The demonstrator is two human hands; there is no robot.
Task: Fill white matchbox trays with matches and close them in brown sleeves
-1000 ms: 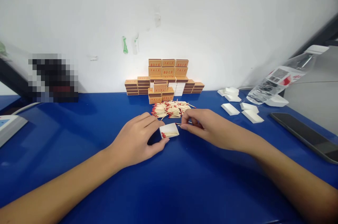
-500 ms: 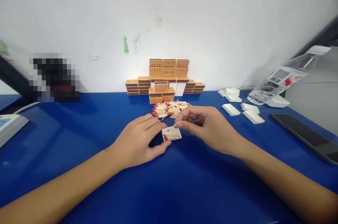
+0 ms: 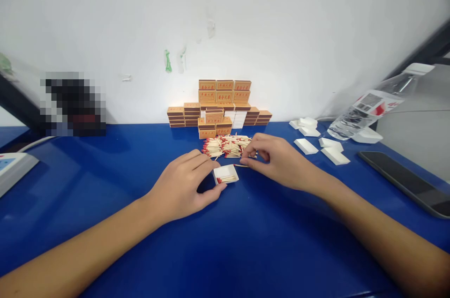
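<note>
Fingertips of the right hand [image 3: 243,162] come together at a loose match [image 3: 240,165], whose red head points left; whether they are clamped on it or merely touch it, I cannot tell. The left hand [image 3: 220,176] grips the left end of a small white tray [image 3: 225,169], thumb at the near side and forefinger at the far side. The tray sits upright on the blue table [image 3: 225,246], open side up, between the two hands. In it, a few matches [image 3: 228,179] lie along the near wall, heads to the left, with bare floor showing behind them.

Just beyond the hands lies a heap [image 3: 230,145] of matches, partly hidden by the right hand. Behind the heap, matchboxes [image 3: 224,96] are stacked near the pale wall [image 3: 281,31], highest in the middle and lower at both sides.

Out to the right lie several white trays [image 3: 305,146], a clear bottle [image 3: 372,103] with a white cap, and, nearer, a dark phone [image 3: 404,181]. Far left are a pixelated dark object [image 3: 75,106] and a white device [image 3: 19,169], cut off by the edge of view.
</note>
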